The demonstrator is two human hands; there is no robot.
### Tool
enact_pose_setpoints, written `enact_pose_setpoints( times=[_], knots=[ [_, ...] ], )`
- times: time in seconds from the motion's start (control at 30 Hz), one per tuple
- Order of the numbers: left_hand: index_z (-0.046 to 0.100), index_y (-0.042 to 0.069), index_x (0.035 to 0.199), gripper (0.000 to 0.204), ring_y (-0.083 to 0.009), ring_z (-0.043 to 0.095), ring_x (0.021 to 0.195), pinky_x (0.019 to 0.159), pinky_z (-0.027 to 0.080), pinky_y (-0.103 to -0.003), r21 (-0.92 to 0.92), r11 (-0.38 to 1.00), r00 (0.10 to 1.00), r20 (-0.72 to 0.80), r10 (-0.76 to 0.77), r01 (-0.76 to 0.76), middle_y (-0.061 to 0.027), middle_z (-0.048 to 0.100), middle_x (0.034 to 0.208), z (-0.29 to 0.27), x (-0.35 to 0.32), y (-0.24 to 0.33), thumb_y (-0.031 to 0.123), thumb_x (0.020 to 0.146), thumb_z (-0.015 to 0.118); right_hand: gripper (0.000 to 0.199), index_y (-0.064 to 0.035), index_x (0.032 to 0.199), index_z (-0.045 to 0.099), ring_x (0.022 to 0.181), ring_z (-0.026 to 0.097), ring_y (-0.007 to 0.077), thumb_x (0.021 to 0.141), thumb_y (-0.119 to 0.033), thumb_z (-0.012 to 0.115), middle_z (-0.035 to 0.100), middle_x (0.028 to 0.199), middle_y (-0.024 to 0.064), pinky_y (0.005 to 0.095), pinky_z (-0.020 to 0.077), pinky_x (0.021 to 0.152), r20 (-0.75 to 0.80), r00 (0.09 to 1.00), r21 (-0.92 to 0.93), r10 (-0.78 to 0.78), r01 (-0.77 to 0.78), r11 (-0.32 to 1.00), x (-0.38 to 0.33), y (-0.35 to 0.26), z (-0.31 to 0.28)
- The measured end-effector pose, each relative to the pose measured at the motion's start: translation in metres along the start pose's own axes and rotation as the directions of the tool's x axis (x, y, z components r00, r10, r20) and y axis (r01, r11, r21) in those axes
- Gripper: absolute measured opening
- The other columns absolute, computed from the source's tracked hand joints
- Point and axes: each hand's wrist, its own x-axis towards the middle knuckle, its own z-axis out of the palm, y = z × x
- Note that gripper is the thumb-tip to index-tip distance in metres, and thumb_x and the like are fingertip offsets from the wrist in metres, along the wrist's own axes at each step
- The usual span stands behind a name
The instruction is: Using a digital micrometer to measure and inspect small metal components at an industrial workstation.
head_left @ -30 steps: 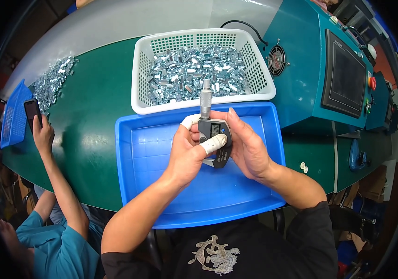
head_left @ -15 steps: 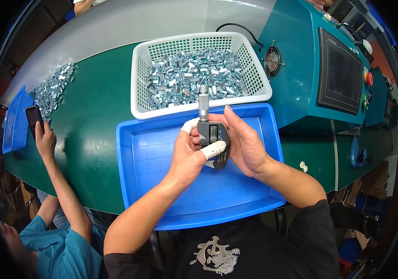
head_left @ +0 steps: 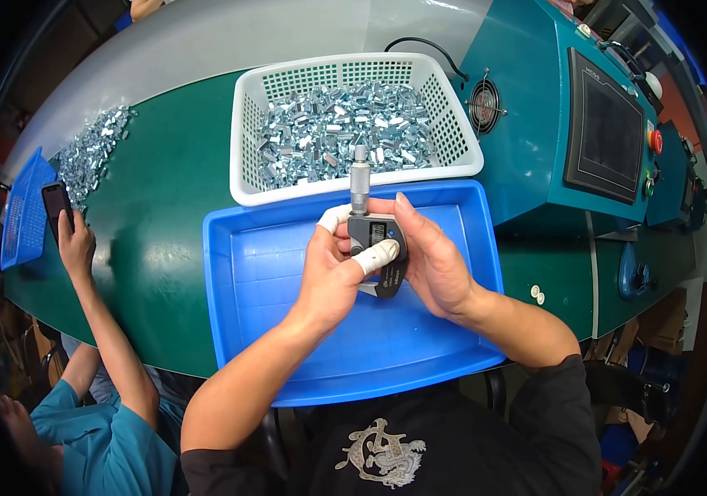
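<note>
My left hand (head_left: 326,285) grips a digital micrometer (head_left: 390,279) with a dark body, a small display and a silver thimble pointing away from me. White finger covers wrap its thumb and one finger, and the thumb presses the body's face by the display. My right hand (head_left: 444,273) cups the micrometer from the right; its thumb is stretched out, and some of its fingers go behind the tool, partly hidden. Both hands are above a blue plastic tray (head_left: 287,364). Whether a part sits in the micrometer's jaw cannot be made out.
Beyond the tray stands a white perforated basket (head_left: 246,149) full of small shiny metal pieces (head_left: 345,124). More pieces (head_left: 93,153) lie by a blue basket (head_left: 23,215) at left, where another person's hand (head_left: 78,246) holds a phone (head_left: 57,202). A teal machine (head_left: 518,124) with a screen occupies the right.
My left thumb has shifted slightly up the micrometer's face, nearer the display. My right hand stays about where it was. The whole view has moved a little.
</note>
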Motion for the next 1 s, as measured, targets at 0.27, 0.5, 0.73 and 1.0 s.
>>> enact_pose_setpoints(
  times=[0.27,0.5,0.73,1.0],
  knots=[
    [0.045,0.000,0.120,0.046,-0.0112,0.058,0.089,0.077,0.049,-0.027,-0.001,0.992,0.992,0.034,0.123,-0.123,-0.0069,0.059,0.100,0.000,0.000,0.000,0.010,0.082,0.068,0.064,0.0000,0.127,0.046,0.105,0.059,0.0208,0.096,-0.053,0.028,0.060,0.115,0.0130,0.0341,0.0464,0.089,0.026,0.999,-0.020,0.041,-0.040,0.999,0.001,-0.005,-0.002],
    [0.050,0.001,0.122,0.037,-0.0106,0.058,0.089,0.066,0.045,-0.022,-0.075,0.993,0.995,0.035,0.094,-0.091,-0.0081,0.062,0.104,-0.019,0.009,0.018,0.025,0.094,0.052,0.070,0.0028,0.125,0.046,0.100,0.061,0.0251,0.094,-0.057,0.029,0.060,0.111,0.0156,0.0307,0.0536,0.070,0.097,0.986,0.018,0.135,-0.137,0.990,0.003,-0.005,-0.003],
    [0.054,0.001,0.111,0.034,-0.0087,0.057,0.074,0.060,0.042,-0.023,0.026,0.998,0.990,-0.126,0.061,-0.058,-0.0040,0.063,0.088,-0.023,0.011,0.022,0.016,0.083,0.068,0.056,0.0014,0.130,0.043,0.105,0.059,0.0210,0.080,-0.008,0.067,0.059,0.114,0.0136,0.0326,0.0536,0.079,0.169,0.974,-0.169,0.154,-0.126,0.978,0.001,0.002,-0.006],
    [0.055,0.003,0.106,0.033,-0.0103,0.061,0.077,0.057,0.048,-0.023,0.018,1.000,0.989,-0.149,0.009,-0.006,-0.0057,0.064,0.091,-0.024,0.009,0.025,0.011,0.080,0.072,0.064,0.0000,0.131,0.041,0.100,0.061,0.0191,0.073,0.003,0.069,0.060,0.116,0.0146,0.0320,0.0530,0.083,0.200,0.969,-0.148,0.145,-0.116,0.982,0.000,0.001,-0.003]
  ],
)
